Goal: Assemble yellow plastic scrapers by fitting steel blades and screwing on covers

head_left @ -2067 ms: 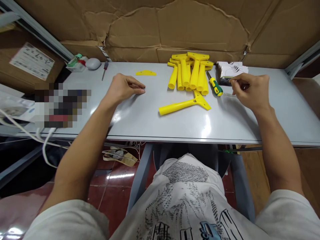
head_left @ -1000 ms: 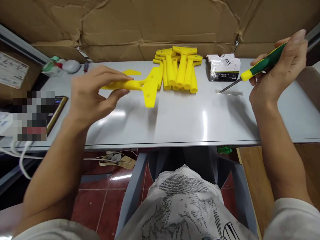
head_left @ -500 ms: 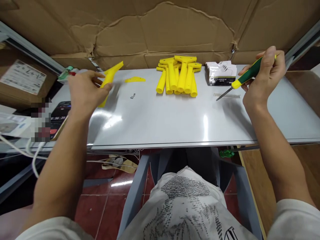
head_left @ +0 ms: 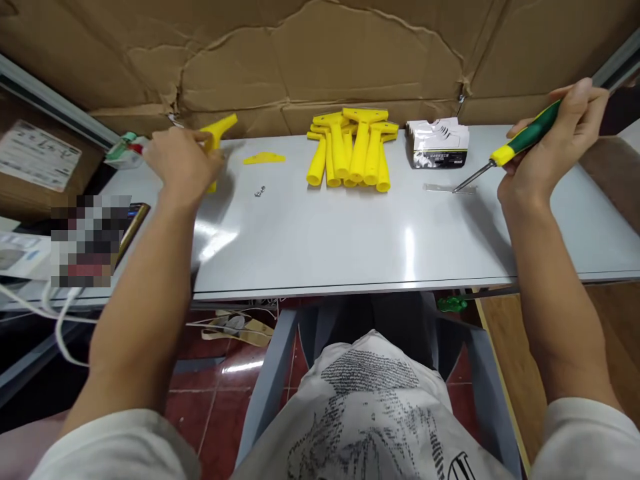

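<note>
My left hand (head_left: 183, 157) is closed around a yellow plastic scraper handle (head_left: 219, 130), its wide head pointing up and to the right. To the right of that hand, a flat yellow cover piece (head_left: 265, 158) lies on the table, with a few small screws (head_left: 260, 191) just below it. My right hand (head_left: 555, 143) grips a green and yellow screwdriver (head_left: 530, 133), raised over the table. The screwdriver's tip appears over a thin clear strip, perhaps a blade (head_left: 435, 188); I cannot tell whether they touch.
Several yellow scraper handles (head_left: 357, 150) lie piled at the back of the white table (head_left: 320, 247). Beside them is a stack of black-and-white packets (head_left: 439, 143). A phone (head_left: 131, 230), white cables (head_left: 65, 333) and a cardboard box (head_left: 45, 157) are at the left.
My left hand has shifted slightly right with the scraper handle. My right hand has moved right with the screwdriver, whose tip is now farther along the thin strip.
</note>
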The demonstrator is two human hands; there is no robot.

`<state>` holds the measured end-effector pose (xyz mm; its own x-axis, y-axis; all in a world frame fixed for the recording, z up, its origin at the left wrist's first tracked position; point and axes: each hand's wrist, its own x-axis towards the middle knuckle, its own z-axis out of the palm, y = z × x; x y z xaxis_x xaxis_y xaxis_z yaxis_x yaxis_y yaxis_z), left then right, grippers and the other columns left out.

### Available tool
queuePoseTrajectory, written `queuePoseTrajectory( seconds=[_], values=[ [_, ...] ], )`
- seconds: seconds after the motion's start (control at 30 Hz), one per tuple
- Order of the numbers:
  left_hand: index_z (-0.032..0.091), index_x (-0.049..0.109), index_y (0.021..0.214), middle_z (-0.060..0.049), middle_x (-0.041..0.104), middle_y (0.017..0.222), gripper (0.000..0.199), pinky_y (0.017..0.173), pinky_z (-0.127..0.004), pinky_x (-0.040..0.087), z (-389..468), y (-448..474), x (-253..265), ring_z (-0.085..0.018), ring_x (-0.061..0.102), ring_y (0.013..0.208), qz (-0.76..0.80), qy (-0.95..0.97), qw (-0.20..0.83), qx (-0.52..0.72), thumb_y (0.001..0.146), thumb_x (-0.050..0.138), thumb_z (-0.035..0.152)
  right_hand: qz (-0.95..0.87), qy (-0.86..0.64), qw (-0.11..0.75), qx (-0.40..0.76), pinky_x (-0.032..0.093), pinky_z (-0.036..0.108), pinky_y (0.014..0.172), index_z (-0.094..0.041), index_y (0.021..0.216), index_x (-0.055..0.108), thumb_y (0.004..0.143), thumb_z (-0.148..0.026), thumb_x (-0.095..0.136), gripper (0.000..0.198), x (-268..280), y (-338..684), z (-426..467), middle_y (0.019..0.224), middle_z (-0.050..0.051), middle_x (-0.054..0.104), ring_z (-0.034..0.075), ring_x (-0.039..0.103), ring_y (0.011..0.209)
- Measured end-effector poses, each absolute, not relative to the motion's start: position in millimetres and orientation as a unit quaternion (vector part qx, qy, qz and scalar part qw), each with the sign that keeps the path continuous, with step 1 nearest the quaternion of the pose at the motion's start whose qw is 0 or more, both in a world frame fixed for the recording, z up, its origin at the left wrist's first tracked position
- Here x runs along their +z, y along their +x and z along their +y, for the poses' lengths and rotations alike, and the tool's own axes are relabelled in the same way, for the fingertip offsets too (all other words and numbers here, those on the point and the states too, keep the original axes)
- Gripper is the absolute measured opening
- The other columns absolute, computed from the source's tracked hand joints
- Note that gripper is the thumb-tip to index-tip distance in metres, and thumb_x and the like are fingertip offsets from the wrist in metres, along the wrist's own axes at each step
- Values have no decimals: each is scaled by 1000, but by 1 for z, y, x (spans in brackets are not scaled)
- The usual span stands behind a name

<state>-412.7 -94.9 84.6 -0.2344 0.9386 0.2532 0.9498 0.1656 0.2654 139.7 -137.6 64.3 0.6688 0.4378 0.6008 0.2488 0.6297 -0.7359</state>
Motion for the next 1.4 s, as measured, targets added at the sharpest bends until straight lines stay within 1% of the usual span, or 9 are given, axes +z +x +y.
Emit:
queuePoseTrajectory(
  seconds=[0.13,0.23,0.47,0.6,0.87,0.93,1.13,1.27,1.4],
  values=[
    [16,80,153,-18,72,148,129,124,-77,46,-89,-429,58,-41,56,127,-815,-558,33,-152,60,66,104,-439,-388,808,62,30,25,45,-25,95,44,127,-27,32,34,65,131,-142,105,0,55,4,58,53],
    [18,83,149,-17,79,135,134,121,-73,50,-88,-425,48,-38,57,118,-808,-562,42,-172,55,60,111,-483,-357,799,42,35,22,45,-25,97,47,127,-29,39,31,61,129,-141,104,-1,55,3,57,52],
    [27,87,134,-9,81,115,99,119,-72,53,-77,-434,32,-33,56,107,-776,-587,68,-221,67,65,96,-507,-297,808,43,39,25,45,-23,97,56,120,-37,62,27,59,134,-140,100,0,59,7,59,52],
    [26,87,131,-10,81,110,79,118,-74,54,-72,-441,27,-33,58,104,-780,-576,67,-235,68,71,71,-482,-371,793,15,35,23,49,-25,98,52,120,-63,57,45,55,150,-132,102,-1,56,5,56,53],
    [24,79,154,-8,84,131,83,126,-64,53,-86,-424,43,-35,58,128,-806,-565,33,-172,80,72,62,-528,-539,598,269,26,25,43,-26,99,65,90,-96,75,71,46,120,-156,64,-3,51,17,57,52],
    [25,73,162,-6,83,142,81,128,-61,52,-92,-418,49,-34,60,136,-812,-566,33,-137,88,68,56,-536,-558,551,314,28,26,43,-27,102,67,88,-90,80,66,51,109,-167,67,-1,58,18,58,54],
    [29,64,172,-6,76,158,74,132,-55,50,-99,-408,58,-31,64,145,-821,-564,26,-85,101,62,46,-536,-599,480,351,41,29,46,-29,113,76,85,-44,94,36,61,103,-178,83,3,66,19,66,69],
    [28,67,169,-4,79,152,81,130,-56,50,-92,-415,51,-32,63,140,-819,-563,28,-107,92,69,53,-540,-611,473,334,48,32,49,-30,117,78,87,-43,95,37,55,106,-173,82,2,66,21,68,73],
    [20,71,163,-8,82,142,100,128,-67,48,-86,-427,41,-39,61,137,-792,-587,4,-170,78,74,73,-562,-588,471,341,42,31,46,-33,134,74,88,-41,95,51,44,107,-167,75,-2,68,19,60,61]
  ],
)
